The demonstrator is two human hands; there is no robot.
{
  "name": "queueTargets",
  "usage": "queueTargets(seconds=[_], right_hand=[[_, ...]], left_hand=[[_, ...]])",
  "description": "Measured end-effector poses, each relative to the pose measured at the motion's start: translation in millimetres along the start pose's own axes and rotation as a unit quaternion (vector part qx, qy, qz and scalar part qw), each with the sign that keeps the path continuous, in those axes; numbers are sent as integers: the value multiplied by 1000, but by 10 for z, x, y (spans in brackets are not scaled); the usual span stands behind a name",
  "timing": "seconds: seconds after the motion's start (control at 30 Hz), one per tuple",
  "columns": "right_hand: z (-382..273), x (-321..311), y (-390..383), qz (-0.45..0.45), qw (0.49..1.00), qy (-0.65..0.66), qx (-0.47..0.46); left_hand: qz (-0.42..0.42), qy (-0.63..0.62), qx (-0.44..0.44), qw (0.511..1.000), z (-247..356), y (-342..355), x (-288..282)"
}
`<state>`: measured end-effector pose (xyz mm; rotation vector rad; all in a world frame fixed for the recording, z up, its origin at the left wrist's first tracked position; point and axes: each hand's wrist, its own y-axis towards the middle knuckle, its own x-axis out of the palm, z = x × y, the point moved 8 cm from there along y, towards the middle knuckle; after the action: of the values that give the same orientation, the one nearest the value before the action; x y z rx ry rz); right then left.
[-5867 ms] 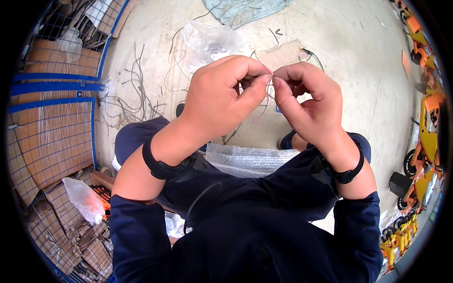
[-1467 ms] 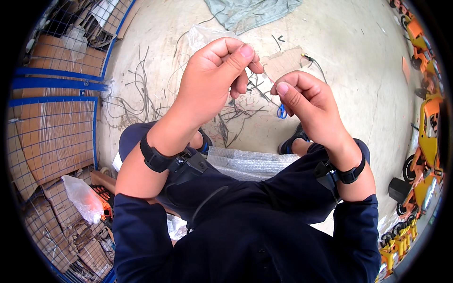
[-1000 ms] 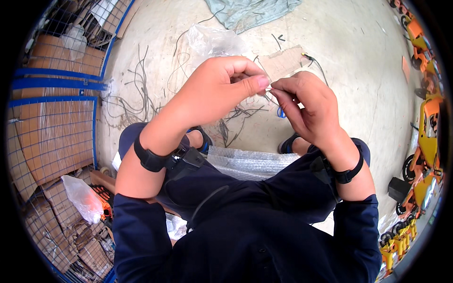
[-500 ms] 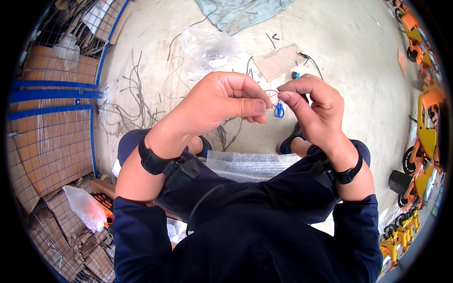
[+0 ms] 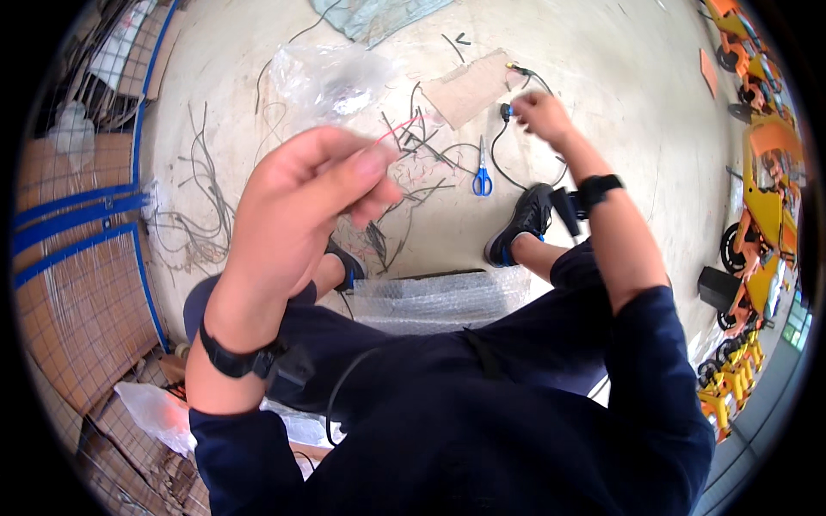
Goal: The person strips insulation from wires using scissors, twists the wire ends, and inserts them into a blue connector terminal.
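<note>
Between thumb and fingers my left hand (image 5: 314, 193) pinches a thin red wire (image 5: 397, 131), whose free end sticks out to the upper right. Farther forward and lower, my right hand (image 5: 542, 116) is over the floor, blurred by motion. Its fingers are at a small blue-and-black piece (image 5: 506, 111) with a black cable; whether they grip it is not clear. Scissors with blue handles (image 5: 483, 181) lie on the floor between my hands, blades pointing away. Next to the right hand is a brown cardboard piece (image 5: 465, 93), with a yellow-tipped cable (image 5: 519, 69) at its far corner.
Cut black cables (image 5: 206, 163) and short wire scraps are scattered on the floor. A clear plastic bag (image 5: 323, 82) and a grey-green cloth (image 5: 379, 17) lie farther off. Bubble wrap (image 5: 439, 301) is between my feet. A blue mesh cage (image 5: 77, 211) stands left, yellow-orange wheeled machines (image 5: 757, 198) right.
My right hand has let go of the red wire and reached forward to the blue-and-black piece. My left hand keeps the wire and has moved left. The view has shifted.
</note>
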<state>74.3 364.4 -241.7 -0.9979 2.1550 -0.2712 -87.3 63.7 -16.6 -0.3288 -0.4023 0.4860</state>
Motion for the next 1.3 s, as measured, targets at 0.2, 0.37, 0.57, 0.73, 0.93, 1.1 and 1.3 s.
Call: queueTargets(seconds=[0.2,0.37,0.57,0.73,0.93,1.1,1.3], right_hand=[[2053,1196,169,-24,972,-175,157],[2099,1605,75,66,959,-243,128],[2144,1542,74,41,957,-226,175],[2125,1570,59,68,961,-216,159],[1773,1241,214,115,979,-169,17],[813,364,-47,221,967,97,77],[-658,-161,-775,144,959,244,-13]], left_hand=[[18,-17,-9,1000,-94,-27,-188],[66,35,-10,997,-225,52,-376],[94,52,-22,994,-306,109,-473],[90,59,-12,994,-253,78,-373],[18,-8,-35,999,-193,6,-240],[-6,84,-7,996,-102,-48,-194],[-110,64,-29,991,-353,14,103]])
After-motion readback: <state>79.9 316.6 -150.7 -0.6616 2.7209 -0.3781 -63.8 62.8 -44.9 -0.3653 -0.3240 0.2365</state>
